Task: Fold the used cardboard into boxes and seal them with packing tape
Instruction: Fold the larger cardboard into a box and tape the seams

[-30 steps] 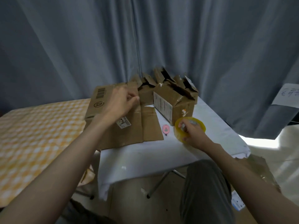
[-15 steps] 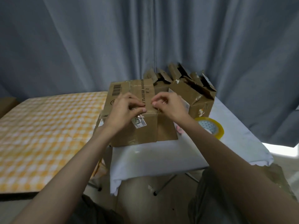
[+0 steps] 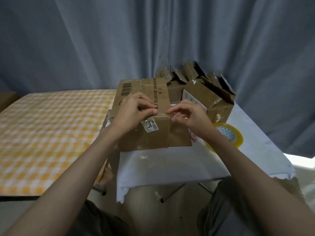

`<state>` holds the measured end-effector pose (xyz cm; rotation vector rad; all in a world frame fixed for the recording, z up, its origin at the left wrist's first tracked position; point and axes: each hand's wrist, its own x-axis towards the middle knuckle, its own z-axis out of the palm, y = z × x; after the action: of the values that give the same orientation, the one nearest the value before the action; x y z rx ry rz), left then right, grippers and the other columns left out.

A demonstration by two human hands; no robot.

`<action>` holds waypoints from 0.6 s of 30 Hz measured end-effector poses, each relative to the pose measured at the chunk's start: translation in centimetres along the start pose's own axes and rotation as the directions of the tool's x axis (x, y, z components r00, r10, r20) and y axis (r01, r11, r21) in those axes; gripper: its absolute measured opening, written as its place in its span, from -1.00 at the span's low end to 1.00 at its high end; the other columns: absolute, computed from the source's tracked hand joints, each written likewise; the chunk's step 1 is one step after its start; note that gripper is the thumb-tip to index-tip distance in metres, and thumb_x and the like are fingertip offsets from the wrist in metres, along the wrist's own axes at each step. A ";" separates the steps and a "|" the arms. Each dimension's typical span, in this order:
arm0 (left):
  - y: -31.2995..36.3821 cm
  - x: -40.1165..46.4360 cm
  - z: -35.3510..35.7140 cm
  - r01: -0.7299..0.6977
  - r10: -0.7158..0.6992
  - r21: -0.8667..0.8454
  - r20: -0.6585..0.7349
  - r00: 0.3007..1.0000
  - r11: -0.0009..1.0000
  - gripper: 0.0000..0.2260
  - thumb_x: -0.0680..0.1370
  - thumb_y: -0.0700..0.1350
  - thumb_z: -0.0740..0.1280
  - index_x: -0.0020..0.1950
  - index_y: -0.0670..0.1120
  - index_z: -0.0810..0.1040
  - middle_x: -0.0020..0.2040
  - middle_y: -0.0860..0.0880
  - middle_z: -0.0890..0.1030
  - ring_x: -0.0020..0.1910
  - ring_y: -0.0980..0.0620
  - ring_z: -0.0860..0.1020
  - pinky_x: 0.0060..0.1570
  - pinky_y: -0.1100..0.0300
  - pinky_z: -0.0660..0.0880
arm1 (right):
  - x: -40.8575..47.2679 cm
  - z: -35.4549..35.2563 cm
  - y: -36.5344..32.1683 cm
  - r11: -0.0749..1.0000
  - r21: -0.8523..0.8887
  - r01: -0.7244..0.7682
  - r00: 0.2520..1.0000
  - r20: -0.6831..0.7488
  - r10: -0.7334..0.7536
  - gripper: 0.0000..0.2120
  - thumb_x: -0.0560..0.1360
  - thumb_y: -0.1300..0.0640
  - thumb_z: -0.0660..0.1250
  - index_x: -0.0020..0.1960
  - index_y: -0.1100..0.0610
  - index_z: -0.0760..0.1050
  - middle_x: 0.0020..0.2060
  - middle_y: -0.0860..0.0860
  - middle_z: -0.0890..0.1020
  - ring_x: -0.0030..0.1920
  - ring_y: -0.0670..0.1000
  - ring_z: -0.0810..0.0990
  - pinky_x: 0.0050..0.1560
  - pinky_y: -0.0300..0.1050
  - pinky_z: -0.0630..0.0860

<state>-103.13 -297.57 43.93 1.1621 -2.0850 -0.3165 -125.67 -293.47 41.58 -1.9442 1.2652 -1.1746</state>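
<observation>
Far left: checked cloth [image 3: 51, 133] over a separate surface, not part of the work. Centre: the cardboard box [image 3: 144, 116] sits on the white counter [image 3: 170, 167], partly formed, with its top panel slanting up toward the curtain and a crease running across the front. Left hand [image 3: 133, 113] lies on that crease with fingers curled, thumb and fingertips pinching at the cardboard edge; this grip looks tight on the box. Right hand [image 3: 189, 116] is just beside it on the same crease, fingers bent, tips touching the fold; this grip looks to be on the box edge too, holding nothing else.

Behind and to the right: other cardboard boxes [image 3: 208, 97], upright with flaps open, unsealed as far as visible. Right of the hands: the roll of tape [image 3: 228, 133] lies flat on the counter, touched by neither hand. A small pink thing [image 3: 193, 135] is half hidden behind the right wrist; cannot tell what.

Judgement: early. This box is in the folding stage, no fresh tape visible on it. Left to do: finish folding, tape it, then seal the rest.
</observation>
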 end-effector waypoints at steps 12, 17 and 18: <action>-4.5 -3.2 -6.8 -0.036 0.038 0.043 -0.046 0.998 0.998 -0.84 0.60 -0.20 0.36 0.09 -0.05 0.71 -0.01 0.02 0.68 0.01 0.13 0.61 -0.02 0.42 0.42 | -0.2 -0.5 1.0 0.952 -0.229 0.205 0.975 -0.037 -0.219 -0.87 0.42 0.34 0.48 -0.04 0.25 0.64 0.07 0.06 0.59 0.06 -0.06 0.60 0.13 -0.28 0.55; -6.4 -5.4 -7.8 -0.059 0.064 0.105 -0.051 0.997 0.993 -0.69 0.57 -0.39 0.29 0.17 -0.09 0.68 0.07 0.02 0.69 0.10 0.11 0.62 0.10 0.22 0.51 | -0.2 0.3 1.2 0.954 -0.227 0.195 0.976 -0.049 -0.211 -0.84 0.42 0.35 0.48 -0.01 0.23 0.65 0.03 0.08 0.61 0.07 -0.07 0.61 0.13 -0.35 0.53; -6.5 -5.7 -7.8 -0.067 0.073 0.104 -0.056 0.996 0.992 -0.68 0.56 -0.39 0.30 0.19 -0.07 0.67 0.09 0.06 0.69 0.13 0.16 0.61 0.15 0.25 0.50 | -0.3 0.4 1.1 0.958 -0.220 0.185 0.978 -0.054 -0.201 -0.83 0.42 0.35 0.48 -0.01 0.22 0.64 0.03 0.08 0.62 0.09 -0.08 0.61 0.14 -0.36 0.53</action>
<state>-91.68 -295.67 43.40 1.1408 -2.1043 -0.1414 -125.86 -293.70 40.37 -2.2429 1.3100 -1.2615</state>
